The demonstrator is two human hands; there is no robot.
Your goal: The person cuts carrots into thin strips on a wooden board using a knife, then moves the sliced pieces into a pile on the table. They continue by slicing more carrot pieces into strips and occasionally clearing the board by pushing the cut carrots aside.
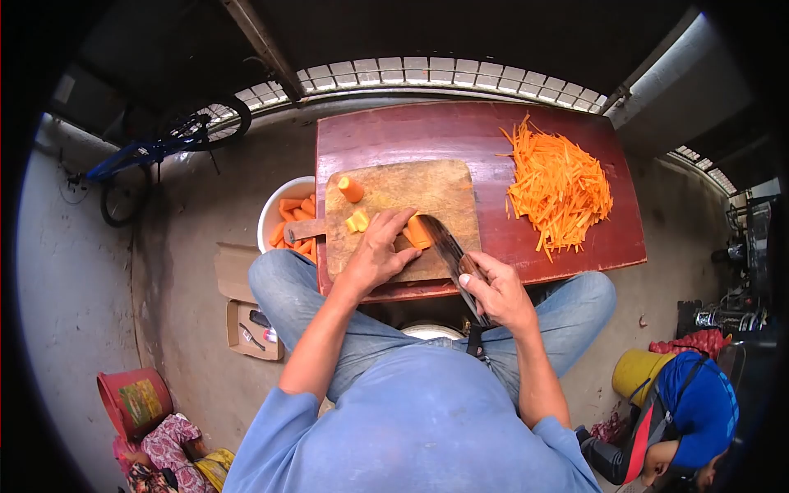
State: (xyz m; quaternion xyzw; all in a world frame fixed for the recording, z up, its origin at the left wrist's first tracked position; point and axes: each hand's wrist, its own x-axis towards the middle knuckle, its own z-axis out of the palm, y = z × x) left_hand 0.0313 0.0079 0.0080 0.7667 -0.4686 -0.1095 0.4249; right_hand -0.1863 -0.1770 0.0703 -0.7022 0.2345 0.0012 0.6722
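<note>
My left hand [380,253] rests on the wooden cutting board [394,177], its fingers and thumb around the left side of a carrot piece [417,232]. In my right hand [500,294] is a wide, dark-bladed knife [445,245], gripped by its handle. The blade lies slantwise against the right side of the carrot piece. Farther back on the board stands a carrot chunk [350,190], with small yellow-orange offcuts [357,220] in front of it. A large heap of carrot strips [559,187] covers part of the table on the right.
The board lies on a red wooden table [493,123]. Left of it stands a white bucket [267,215] of carrot pieces. An opened cardboard box [253,349] is on the floor by my left knee. A blue bicycle [131,160] leans at the far left. Someone in blue [699,403] is low at right.
</note>
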